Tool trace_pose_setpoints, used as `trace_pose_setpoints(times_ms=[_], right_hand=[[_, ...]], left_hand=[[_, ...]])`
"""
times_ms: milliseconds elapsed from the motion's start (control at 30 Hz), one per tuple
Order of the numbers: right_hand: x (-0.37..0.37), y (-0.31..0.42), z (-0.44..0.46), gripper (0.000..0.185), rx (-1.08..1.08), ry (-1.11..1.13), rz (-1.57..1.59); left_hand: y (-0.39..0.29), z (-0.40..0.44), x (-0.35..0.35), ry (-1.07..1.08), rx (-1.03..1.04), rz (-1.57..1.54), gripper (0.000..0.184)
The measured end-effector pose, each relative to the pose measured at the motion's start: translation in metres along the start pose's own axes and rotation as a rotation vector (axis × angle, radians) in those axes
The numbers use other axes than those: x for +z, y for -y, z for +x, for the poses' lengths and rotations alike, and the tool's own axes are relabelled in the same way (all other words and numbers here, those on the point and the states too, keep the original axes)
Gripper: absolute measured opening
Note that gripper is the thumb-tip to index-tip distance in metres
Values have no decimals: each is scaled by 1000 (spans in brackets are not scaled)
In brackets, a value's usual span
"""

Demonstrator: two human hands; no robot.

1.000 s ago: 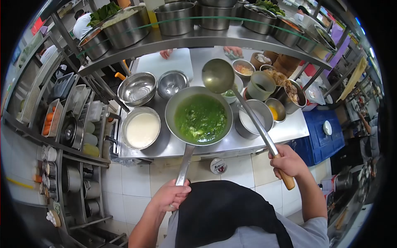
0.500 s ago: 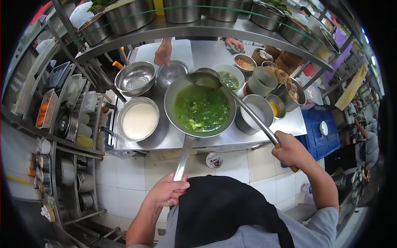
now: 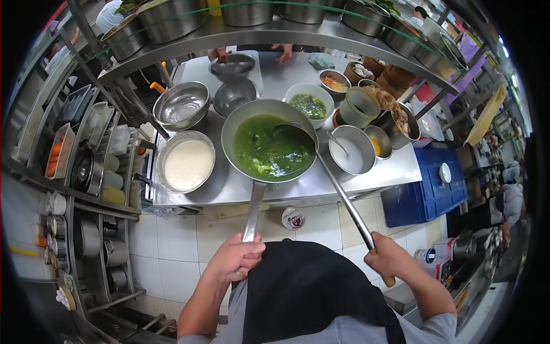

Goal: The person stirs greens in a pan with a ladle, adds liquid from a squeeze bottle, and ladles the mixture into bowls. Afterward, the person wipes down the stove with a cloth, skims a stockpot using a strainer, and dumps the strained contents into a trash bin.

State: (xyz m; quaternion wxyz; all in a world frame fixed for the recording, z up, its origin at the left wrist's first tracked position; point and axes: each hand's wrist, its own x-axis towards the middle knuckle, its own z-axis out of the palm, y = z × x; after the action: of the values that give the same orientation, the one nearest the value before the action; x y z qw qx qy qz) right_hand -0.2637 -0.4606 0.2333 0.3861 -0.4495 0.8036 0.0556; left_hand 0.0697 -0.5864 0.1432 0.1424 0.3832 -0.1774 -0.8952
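Note:
My left hand (image 3: 238,256) is wrapped round the metal handle of a wok (image 3: 229,135) filled with green soup (image 3: 252,146) that has leafy bits in it. In my right hand (image 3: 388,255) is the wooden grip of a long ladle (image 3: 346,198). The ladle's bowl sits in the soup at the wok's right side, partly under the surface. Just behind the wok stands a white bowl (image 3: 321,93) holding similar green soup. A pot of whitish liquid (image 3: 352,150) with a spoon in it is to the right, and a bowl of creamy white liquid (image 3: 186,165) to the left.
Across the steel table (image 3: 229,198), a co-worker's hand holds a metal bowl (image 3: 232,66) above another metal bowl (image 3: 236,96). A strainer (image 3: 182,105) is at left. A shelf (image 3: 275,35) with several pots overhangs the table. A blue cooler (image 3: 424,186) stands right.
The ladle has come down from above the wok's far rim into the soup, and my right hand has dropped lower. The co-worker has lifted a metal bowl and let go of the green cloth.

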Motion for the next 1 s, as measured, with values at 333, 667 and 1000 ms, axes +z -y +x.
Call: trace_pose_setpoints(times_ms=[333, 667, 1000], right_hand=[[7, -1, -15, 16, -6, 212, 581], [-44, 34, 20, 19, -151, -237, 98], [-52, 46, 51, 16, -214, -178, 256]], left_hand=[[-5, 0, -2, 17, 16, -5, 21], [-15, -9, -3, 36, 18, 60, 21], [-17, -14, -8, 75, 17, 71, 23]])
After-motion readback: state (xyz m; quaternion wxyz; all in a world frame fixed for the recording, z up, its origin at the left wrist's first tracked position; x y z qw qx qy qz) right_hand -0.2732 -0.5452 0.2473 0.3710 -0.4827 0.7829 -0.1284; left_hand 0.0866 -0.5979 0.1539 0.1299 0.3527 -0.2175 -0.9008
